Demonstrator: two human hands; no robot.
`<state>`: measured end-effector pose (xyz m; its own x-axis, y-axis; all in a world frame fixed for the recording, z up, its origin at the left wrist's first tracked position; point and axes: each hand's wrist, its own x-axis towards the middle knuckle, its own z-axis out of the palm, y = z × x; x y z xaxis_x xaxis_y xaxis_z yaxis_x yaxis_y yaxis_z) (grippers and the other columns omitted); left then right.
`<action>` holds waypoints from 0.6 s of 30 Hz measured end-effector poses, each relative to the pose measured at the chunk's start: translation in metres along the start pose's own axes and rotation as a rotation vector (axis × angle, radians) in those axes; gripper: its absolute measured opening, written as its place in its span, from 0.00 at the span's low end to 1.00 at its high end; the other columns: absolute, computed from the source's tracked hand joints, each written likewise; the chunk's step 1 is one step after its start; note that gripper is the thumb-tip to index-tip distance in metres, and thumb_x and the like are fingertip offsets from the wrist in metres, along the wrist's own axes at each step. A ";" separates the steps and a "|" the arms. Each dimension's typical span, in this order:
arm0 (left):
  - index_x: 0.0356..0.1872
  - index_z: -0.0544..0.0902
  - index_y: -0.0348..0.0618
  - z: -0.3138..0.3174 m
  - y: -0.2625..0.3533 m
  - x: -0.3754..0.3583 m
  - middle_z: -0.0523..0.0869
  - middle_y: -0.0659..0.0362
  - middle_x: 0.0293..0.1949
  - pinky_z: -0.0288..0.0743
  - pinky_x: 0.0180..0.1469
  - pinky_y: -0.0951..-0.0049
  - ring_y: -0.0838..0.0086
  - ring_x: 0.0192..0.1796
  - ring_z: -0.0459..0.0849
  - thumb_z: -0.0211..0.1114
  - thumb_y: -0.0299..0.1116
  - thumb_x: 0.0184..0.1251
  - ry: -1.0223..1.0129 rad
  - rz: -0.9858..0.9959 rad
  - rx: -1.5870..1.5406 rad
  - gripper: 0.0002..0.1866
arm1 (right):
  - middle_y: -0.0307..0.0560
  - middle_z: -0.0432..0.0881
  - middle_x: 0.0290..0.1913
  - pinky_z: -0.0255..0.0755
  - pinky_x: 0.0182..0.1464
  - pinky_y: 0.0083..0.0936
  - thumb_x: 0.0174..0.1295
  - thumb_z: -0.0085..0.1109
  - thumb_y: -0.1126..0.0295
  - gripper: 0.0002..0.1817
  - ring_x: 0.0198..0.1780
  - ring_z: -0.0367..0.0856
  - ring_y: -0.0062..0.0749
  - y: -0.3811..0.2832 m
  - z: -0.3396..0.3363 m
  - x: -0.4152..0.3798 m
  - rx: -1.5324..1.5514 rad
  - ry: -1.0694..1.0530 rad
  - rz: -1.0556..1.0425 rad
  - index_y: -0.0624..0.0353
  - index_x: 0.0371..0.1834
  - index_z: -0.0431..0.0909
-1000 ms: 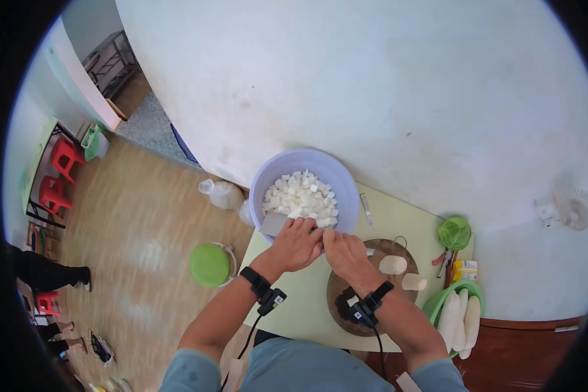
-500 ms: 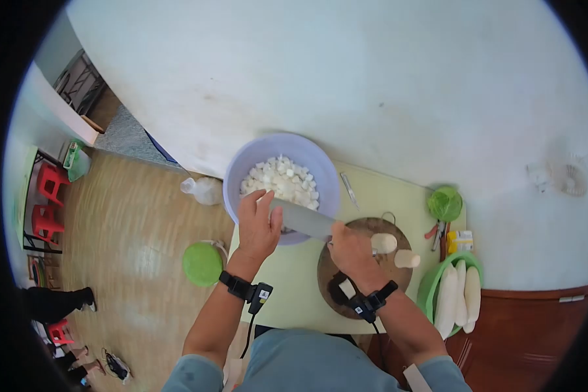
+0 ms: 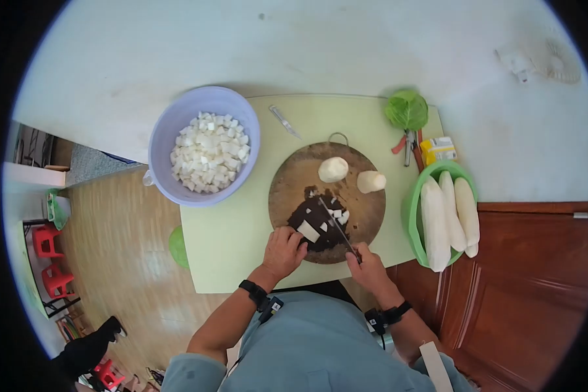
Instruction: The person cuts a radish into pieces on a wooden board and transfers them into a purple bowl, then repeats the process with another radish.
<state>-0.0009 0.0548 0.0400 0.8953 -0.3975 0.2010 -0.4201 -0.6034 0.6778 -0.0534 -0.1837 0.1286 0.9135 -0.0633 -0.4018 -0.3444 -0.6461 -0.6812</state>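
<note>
Cutting seems in hand, the right hand clenched on a grey metal knife over the round brown wooden board, where a rectangular white block by the left hand, whose grip is unclear, calls for steadying.

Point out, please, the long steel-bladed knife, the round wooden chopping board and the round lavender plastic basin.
Long steel-bladed knife (image 3: 336,224): head view, middle of the blade.
Round wooden chopping board (image 3: 293,176): head view, bare wood, upper left.
Round lavender plastic basin (image 3: 202,102): head view, inner wall, far side.
</note>
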 end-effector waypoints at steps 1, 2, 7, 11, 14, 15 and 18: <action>0.44 0.79 0.41 0.006 0.000 -0.001 0.78 0.50 0.43 0.73 0.49 0.58 0.54 0.46 0.79 0.73 0.29 0.56 -0.017 0.003 0.000 0.15 | 0.64 0.86 0.35 0.78 0.41 0.48 0.70 0.58 0.64 0.12 0.39 0.86 0.63 0.009 0.001 -0.007 -0.017 -0.013 0.001 0.60 0.50 0.75; 0.44 0.80 0.41 0.011 -0.002 -0.001 0.77 0.50 0.44 0.72 0.50 0.57 0.54 0.47 0.78 0.73 0.30 0.56 -0.007 0.007 0.013 0.16 | 0.64 0.86 0.35 0.78 0.41 0.48 0.70 0.58 0.64 0.12 0.39 0.86 0.63 0.018 0.003 -0.012 -0.004 -0.012 0.013 0.60 0.50 0.75; 0.46 0.80 0.41 0.026 0.003 -0.003 0.76 0.47 0.48 0.71 0.53 0.55 0.52 0.51 0.76 0.75 0.32 0.53 0.033 0.018 0.086 0.20 | 0.64 0.85 0.33 0.77 0.39 0.53 0.70 0.58 0.66 0.12 0.37 0.85 0.65 0.036 0.008 -0.027 -0.046 -0.099 0.000 0.59 0.51 0.73; 0.47 0.80 0.41 0.035 0.007 -0.005 0.75 0.47 0.50 0.70 0.55 0.54 0.52 0.52 0.75 0.76 0.32 0.53 0.041 -0.034 0.117 0.20 | 0.64 0.85 0.32 0.77 0.38 0.54 0.70 0.58 0.67 0.12 0.37 0.84 0.65 0.055 0.013 -0.029 -0.031 -0.057 -0.050 0.58 0.52 0.72; 0.48 0.80 0.42 0.039 0.008 -0.004 0.75 0.47 0.51 0.69 0.55 0.53 0.52 0.53 0.75 0.76 0.32 0.54 0.042 -0.064 0.145 0.21 | 0.64 0.85 0.32 0.77 0.38 0.54 0.70 0.57 0.67 0.11 0.37 0.84 0.65 0.054 0.004 -0.026 -0.087 -0.011 -0.024 0.58 0.52 0.73; 0.48 0.80 0.42 0.039 0.009 -0.003 0.75 0.47 0.51 0.69 0.55 0.53 0.52 0.53 0.75 0.75 0.32 0.54 0.052 -0.054 0.147 0.21 | 0.63 0.85 0.32 0.77 0.39 0.54 0.70 0.57 0.67 0.11 0.37 0.84 0.64 0.055 0.002 -0.025 -0.071 0.009 -0.010 0.58 0.51 0.73; 0.48 0.80 0.43 0.040 0.009 -0.003 0.75 0.47 0.51 0.68 0.55 0.53 0.52 0.52 0.75 0.75 0.32 0.54 0.063 -0.053 0.152 0.20 | 0.62 0.85 0.33 0.78 0.39 0.53 0.70 0.57 0.67 0.10 0.37 0.85 0.63 0.052 -0.002 -0.025 -0.060 0.014 -0.026 0.58 0.49 0.73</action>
<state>-0.0128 0.0231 0.0175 0.9224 -0.3209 0.2148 -0.3850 -0.7218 0.5751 -0.0932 -0.2171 0.1045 0.9250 -0.0562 -0.3758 -0.3074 -0.6919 -0.6532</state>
